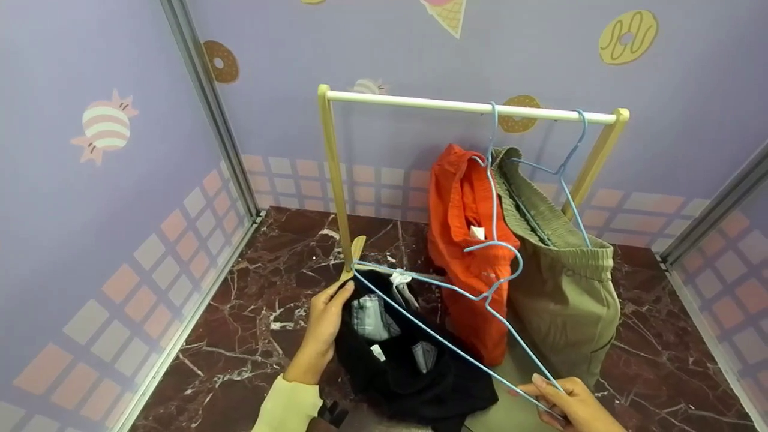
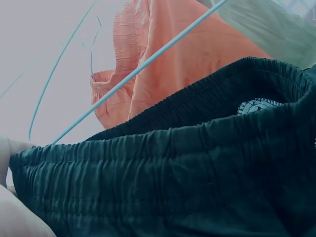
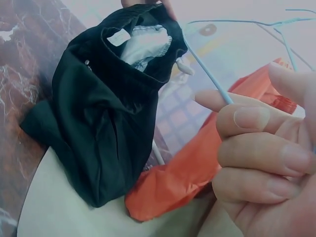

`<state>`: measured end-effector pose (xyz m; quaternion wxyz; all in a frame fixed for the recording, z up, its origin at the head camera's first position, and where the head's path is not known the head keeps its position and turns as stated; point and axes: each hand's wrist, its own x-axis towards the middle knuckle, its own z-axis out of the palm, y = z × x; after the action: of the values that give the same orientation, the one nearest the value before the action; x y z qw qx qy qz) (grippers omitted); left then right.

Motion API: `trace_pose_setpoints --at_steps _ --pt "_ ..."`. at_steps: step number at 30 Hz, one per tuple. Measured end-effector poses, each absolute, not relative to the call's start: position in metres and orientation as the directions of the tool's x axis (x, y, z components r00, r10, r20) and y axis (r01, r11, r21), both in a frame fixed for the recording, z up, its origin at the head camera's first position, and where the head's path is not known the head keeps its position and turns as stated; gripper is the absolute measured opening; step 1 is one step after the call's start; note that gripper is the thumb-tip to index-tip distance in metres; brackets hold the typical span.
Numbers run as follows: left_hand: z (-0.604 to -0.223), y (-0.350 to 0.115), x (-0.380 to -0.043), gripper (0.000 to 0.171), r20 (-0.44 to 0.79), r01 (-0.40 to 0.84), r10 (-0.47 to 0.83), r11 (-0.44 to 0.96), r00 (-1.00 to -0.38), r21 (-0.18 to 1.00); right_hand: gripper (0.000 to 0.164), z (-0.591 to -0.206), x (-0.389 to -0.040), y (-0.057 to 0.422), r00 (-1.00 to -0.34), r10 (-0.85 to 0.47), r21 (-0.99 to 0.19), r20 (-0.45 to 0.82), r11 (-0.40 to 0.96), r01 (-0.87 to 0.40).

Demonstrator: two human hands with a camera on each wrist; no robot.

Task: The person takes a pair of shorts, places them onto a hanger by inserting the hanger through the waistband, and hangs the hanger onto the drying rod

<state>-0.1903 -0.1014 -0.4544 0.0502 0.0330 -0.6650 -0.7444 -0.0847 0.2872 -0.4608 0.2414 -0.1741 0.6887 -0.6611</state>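
Note:
My left hand pinches the elastic waistband of black pants, which hang low with the waist opening facing up. A pale lining and a white tag show inside the opening. In the left wrist view the gathered waistband runs across the frame, with fingers at its left end. My right hand holds one corner of a blue wire hanger, its fingers curled round the wire in the right wrist view. The hanger's far corner meets the waistband beside my left hand. Its hook points up in front of the orange pants.
A small rack stands against the wall. From its rail hang orange pants and khaki pants on blue hangers, both toward the right end. Beneath is a dark marbled floor; purple panels rise on both sides.

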Motion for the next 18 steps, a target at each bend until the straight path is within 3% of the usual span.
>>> trace_pose_setpoints --at_steps 13,18 --pt "-0.452 -0.100 -0.192 0.034 0.098 0.102 -0.171 -0.011 -0.980 0.995 0.042 -0.463 -0.081 0.303 -0.802 -0.595 -0.989 0.042 0.088 -0.117" --pt "-0.450 -0.097 -0.191 0.035 0.137 0.126 -0.193 0.072 -0.972 0.989 0.039 -0.457 -0.078 0.312 -0.812 -0.584 -0.984 0.003 0.141 -0.105"
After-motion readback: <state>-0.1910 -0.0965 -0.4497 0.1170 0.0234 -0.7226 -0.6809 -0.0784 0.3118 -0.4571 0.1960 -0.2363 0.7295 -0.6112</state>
